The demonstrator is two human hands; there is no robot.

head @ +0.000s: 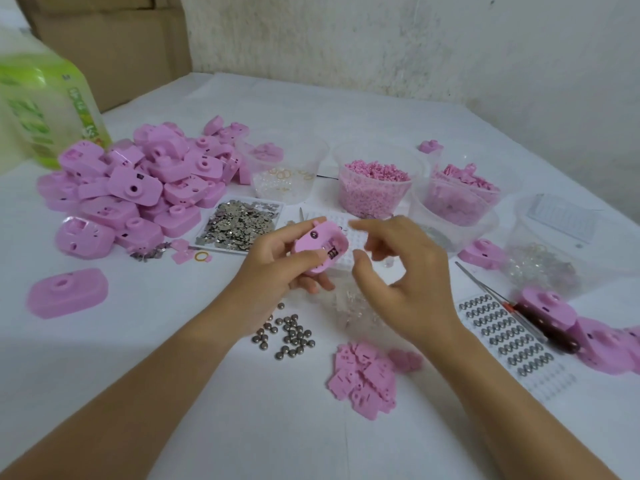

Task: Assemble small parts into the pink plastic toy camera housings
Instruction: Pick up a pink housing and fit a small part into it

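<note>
My left hand (pixel 277 268) grips a pink toy camera housing (pixel 320 247) above the middle of the table, its open side with small dark parts turned toward me. My right hand (pixel 401 271) hovers just right of the housing with thumb and fingers loosely curved; I cannot see anything between its fingertips. A large pile of pink housings (pixel 138 188) lies at the left. One single housing (pixel 67 292) lies alone at the near left.
Button cells (pixel 289 336) and flat pink covers (pixel 363 379) lie near me. A tray of metal contacts (pixel 239 221), tubs of pink pieces (pixel 375 185), a battery strip (pixel 505 337), a screwdriver (pixel 540 323) and more housings (pixel 602 344) sit around. A green bottle (pixel 45 105) stands far left.
</note>
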